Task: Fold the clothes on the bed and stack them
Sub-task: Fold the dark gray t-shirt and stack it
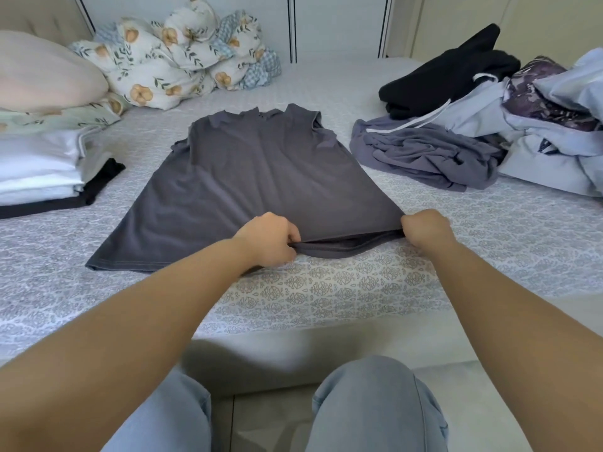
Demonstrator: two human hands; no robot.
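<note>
Hands: left (267, 238), right (424, 228) grip shirt (261, 177) hem | bed (326, 288) edge near

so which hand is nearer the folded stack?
Left. The left hand grips the grey shirt's hem near its middle, on the side toward the folded stack. The right hand grips the hem's right corner, farther from it.
</note>
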